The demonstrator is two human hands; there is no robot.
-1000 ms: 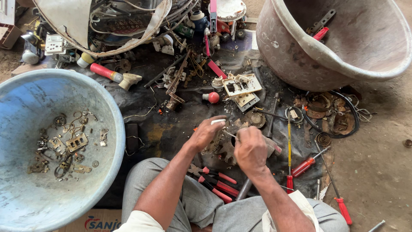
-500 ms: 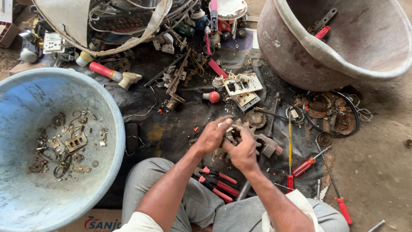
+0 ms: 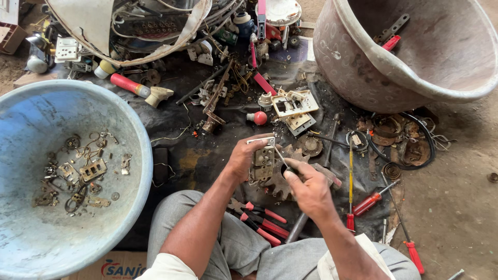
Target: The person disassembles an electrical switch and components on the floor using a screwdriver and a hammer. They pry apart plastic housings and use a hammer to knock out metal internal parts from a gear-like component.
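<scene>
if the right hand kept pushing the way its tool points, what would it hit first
Most likely the switch module gripped in the left hand: the thin tool in the right hand points up-left at it.

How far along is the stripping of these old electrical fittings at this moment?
Done: the blue basin already holds a scatter of small metal pieces. In hand: the left hand grips a switch insert while the right hand works a thin tool into it. Left: white switch frames and a tangle of wiring and parts lie unstripped on the dark mat.
</scene>
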